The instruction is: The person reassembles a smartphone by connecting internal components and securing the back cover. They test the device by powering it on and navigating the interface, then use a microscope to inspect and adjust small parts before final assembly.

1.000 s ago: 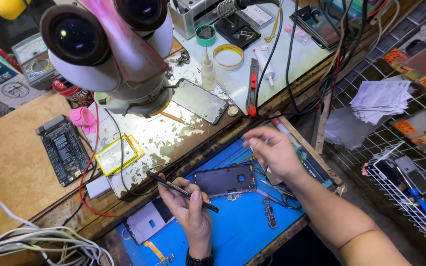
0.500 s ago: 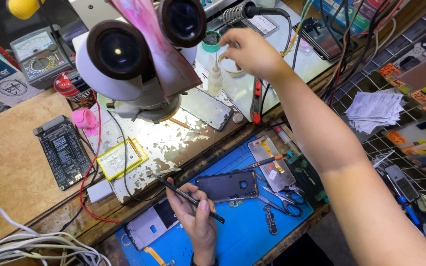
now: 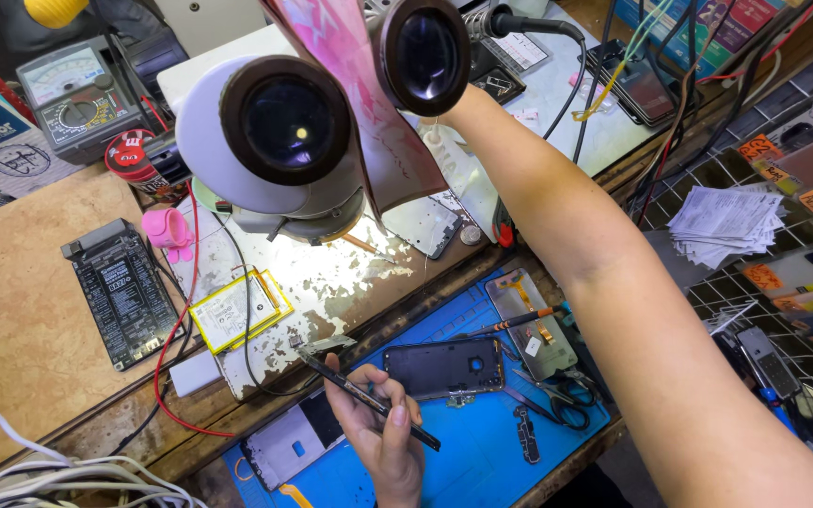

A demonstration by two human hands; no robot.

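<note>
Head view, left hand: the left hand lies on the blue silicone work mat, fingers curled shut around a thin black tweezer-like tool that slants from upper left to lower right across the palm.
Head view, right hand: hidden behind the eyepieces of the large white stereo microscope. Only the right forearm shows, stretched up over the bench, so its grip cannot be told.
Piece being worked on: a dark rectangular phone back housing lies flat on the mat, just right of the left hand and touching its fingertips.
Step in hand: it looks like a pause in the bench work. The tool is held ready beside the housing while the other arm reaches to the far side.
What a next move calls for: probably both hands back at the housing, with the tool tip brought in at a low angle.
Around: a grey phone frame with an orange flex strip, an orange-collared screwdriver and black scissors lie right of the housing. A yellow-edged flat battery sits on the worn white plate above the mat.
In the way: the microscope head blocks the view of the far bench, and the forearm crosses above the frame and scissors.
</note>
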